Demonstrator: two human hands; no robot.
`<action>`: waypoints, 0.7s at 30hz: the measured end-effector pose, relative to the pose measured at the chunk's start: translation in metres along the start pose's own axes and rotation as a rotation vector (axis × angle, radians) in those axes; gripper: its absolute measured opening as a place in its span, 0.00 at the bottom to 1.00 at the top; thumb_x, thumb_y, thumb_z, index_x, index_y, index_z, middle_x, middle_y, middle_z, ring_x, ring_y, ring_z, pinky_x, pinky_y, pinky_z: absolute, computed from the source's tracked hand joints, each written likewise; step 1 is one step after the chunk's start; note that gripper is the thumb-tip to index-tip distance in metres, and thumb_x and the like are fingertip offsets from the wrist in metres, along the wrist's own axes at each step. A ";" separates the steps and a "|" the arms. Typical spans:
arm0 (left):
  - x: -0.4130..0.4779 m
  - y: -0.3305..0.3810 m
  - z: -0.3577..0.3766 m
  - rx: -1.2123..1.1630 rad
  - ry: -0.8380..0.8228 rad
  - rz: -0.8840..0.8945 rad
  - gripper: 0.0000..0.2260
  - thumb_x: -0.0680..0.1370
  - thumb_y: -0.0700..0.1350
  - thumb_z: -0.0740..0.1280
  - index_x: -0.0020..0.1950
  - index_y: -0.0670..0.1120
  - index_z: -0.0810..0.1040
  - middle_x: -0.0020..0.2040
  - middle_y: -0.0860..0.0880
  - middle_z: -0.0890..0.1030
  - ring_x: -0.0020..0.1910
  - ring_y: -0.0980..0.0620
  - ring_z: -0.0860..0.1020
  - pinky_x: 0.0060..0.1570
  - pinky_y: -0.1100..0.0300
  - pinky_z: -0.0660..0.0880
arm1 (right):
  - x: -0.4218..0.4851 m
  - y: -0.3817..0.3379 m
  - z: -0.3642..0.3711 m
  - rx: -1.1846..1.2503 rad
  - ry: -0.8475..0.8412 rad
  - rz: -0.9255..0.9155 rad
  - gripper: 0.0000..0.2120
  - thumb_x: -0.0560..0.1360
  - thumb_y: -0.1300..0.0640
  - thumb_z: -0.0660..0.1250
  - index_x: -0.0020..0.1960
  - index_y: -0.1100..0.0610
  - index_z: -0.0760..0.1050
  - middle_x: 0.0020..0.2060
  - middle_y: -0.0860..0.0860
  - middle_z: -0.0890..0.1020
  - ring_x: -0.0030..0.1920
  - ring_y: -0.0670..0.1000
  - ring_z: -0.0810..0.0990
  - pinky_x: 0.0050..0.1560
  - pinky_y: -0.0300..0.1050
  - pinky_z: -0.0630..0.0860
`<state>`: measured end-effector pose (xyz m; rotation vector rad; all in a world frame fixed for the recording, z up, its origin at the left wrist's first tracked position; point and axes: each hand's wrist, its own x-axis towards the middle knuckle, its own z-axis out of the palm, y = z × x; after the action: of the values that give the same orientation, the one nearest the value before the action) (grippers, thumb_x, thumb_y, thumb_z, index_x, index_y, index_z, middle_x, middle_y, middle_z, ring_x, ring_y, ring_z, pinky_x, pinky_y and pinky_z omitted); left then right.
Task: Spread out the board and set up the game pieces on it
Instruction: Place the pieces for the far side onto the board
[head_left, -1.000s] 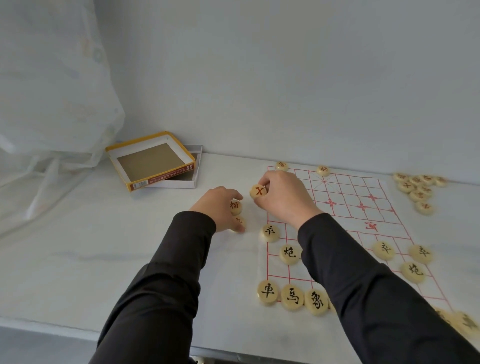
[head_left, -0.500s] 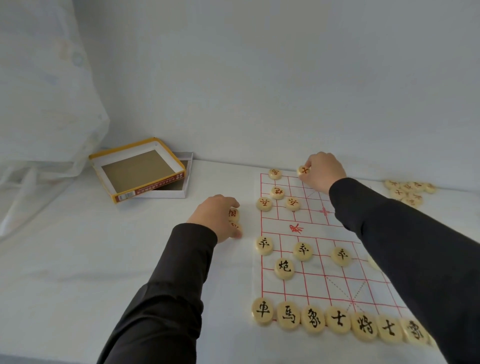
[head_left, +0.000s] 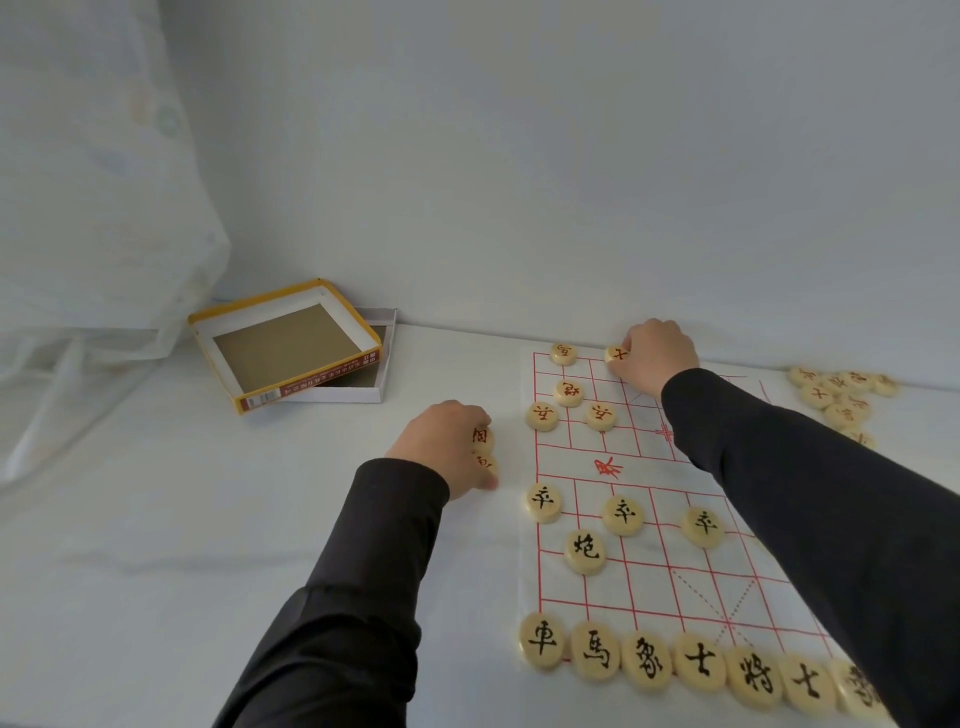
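Off the left edge of the board (head_left: 649, 587), keeps two red pieces (head_left: 482, 437) curled in the left hand (head_left: 447, 447), and further right has carried another red piece (head_left: 617, 354) up to the far row, pinched in the right hand (head_left: 658, 357), with a loose pile (head_left: 836, 389) yet to place.

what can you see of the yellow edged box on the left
The yellow-edged box is a shallow cardboard half, open side up and empty, with white inner walls, a brown floor and a red label with a barcode on its near side. It lies askew, propped over a white box half, near the wall on the white table, left of the board.
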<state>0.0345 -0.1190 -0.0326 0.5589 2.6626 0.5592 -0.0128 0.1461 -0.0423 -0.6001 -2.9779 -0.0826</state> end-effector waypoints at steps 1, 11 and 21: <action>0.000 -0.001 0.000 0.000 0.003 -0.004 0.28 0.73 0.47 0.71 0.71 0.49 0.66 0.66 0.48 0.71 0.64 0.47 0.69 0.65 0.56 0.66 | 0.000 0.000 0.001 0.000 0.001 0.001 0.16 0.76 0.48 0.63 0.54 0.60 0.77 0.48 0.55 0.78 0.50 0.55 0.76 0.51 0.48 0.76; -0.003 -0.004 -0.005 -0.008 -0.004 -0.010 0.28 0.73 0.48 0.71 0.71 0.49 0.66 0.67 0.48 0.71 0.65 0.47 0.69 0.66 0.55 0.66 | -0.005 0.000 -0.004 -0.004 0.066 -0.014 0.17 0.76 0.47 0.62 0.57 0.59 0.76 0.51 0.56 0.76 0.54 0.56 0.73 0.53 0.49 0.73; -0.006 -0.021 -0.017 0.069 0.000 -0.078 0.30 0.72 0.49 0.72 0.71 0.49 0.66 0.67 0.48 0.70 0.65 0.48 0.69 0.65 0.56 0.67 | -0.057 -0.059 -0.036 0.458 0.113 -0.439 0.08 0.76 0.60 0.62 0.51 0.57 0.79 0.48 0.50 0.80 0.53 0.49 0.73 0.55 0.44 0.70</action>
<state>0.0266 -0.1449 -0.0260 0.4723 2.6989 0.4460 0.0198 0.0677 -0.0146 0.1076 -2.8112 0.4980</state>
